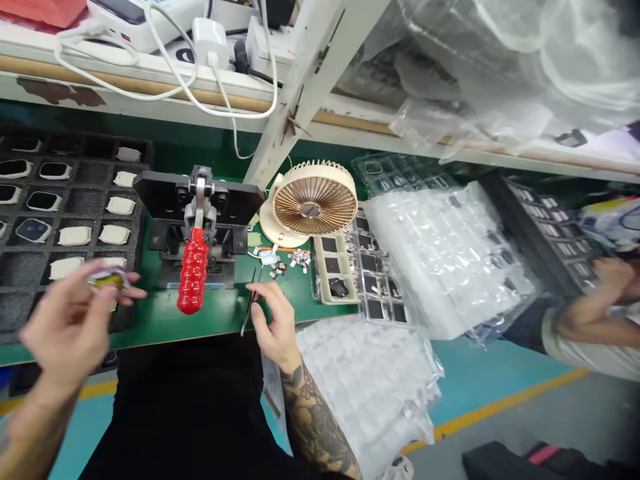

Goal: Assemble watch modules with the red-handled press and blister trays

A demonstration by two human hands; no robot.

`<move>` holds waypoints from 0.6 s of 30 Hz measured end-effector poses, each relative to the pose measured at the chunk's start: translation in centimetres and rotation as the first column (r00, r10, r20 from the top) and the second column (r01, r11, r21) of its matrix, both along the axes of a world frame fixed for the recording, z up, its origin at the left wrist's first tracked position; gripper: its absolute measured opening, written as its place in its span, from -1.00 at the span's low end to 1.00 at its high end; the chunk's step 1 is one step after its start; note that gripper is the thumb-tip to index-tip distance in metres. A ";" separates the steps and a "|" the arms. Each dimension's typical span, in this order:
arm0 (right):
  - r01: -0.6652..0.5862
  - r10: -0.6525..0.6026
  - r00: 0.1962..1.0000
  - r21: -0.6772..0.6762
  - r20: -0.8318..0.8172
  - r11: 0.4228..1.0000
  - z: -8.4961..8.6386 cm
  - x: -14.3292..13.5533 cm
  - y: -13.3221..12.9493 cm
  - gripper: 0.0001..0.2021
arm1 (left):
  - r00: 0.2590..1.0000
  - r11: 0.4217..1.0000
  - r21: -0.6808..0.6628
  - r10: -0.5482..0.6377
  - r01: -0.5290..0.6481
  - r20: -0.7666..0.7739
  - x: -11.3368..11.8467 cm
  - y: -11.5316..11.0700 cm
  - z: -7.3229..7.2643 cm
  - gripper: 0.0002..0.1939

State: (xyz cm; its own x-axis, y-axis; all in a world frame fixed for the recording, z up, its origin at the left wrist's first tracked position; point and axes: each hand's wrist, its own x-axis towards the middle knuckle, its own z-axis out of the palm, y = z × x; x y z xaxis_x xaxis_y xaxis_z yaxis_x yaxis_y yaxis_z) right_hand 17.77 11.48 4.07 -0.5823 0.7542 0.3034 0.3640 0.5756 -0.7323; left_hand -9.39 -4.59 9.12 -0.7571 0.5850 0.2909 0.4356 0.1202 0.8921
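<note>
My left hand (75, 317) is raised over the near edge of the foam tray. Its fingers pinch a small watch case (111, 280) with a yellow part showing inside, slightly blurred. At the bench's front edge, the thumb and index finger of my right hand (273, 320) close around dark tweezers (249, 308). Between the hands stands a black toggle clamp press, its red handle (193, 273) pointing down toward me. Small loose parts (299, 259) lie on the green mat beyond my right hand.
A black foam tray (95, 200) on the left holds watch cases. A small fan (315, 200), a cream parts tray (337, 293), clear blister trays (373, 267) and bubble wrap (445, 260) stand to the right. A white post (305, 87) rises behind. Another person's arm (595, 320) is far right.
</note>
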 end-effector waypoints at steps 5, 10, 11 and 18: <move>0.005 -0.005 0.972 0.001 -0.235 1.000 0.6 -0.3 -0.6 -0.70 | 0.751 0.937 0.088 -0.324 0.337 0.575 7.5 2.2 -3.6 -0.63; -0.054 0.020 0.893 -0.063 -0.451 0.997 1.4 -2.5 -2.3 -0.69 | 0.629 0.896 0.168 -0.412 0.411 0.659 9.4 3.5 -3.5 -0.58; -0.068 0.022 0.884 -0.081 -0.466 0.994 1.5 -2.8 -2.5 -0.70 | 0.629 0.896 0.170 -0.413 0.410 0.659 9.4 3.5 -3.4 -0.54; -0.046 -0.007 0.870 -0.096 -0.493 0.994 0.7 -3.5 -3.0 -0.76 | 0.619 0.894 0.170 -0.414 0.414 0.667 9.3 2.8 -3.5 -0.51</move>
State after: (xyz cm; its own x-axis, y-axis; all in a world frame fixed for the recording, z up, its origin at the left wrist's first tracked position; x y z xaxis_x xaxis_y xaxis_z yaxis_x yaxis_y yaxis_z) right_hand 14.23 8.45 4.80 -0.3921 0.7864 0.4772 -0.0693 0.4920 -0.8678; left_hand -0.07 -1.76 5.66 -0.4208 0.8861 -0.1943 -0.2754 0.0793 0.9581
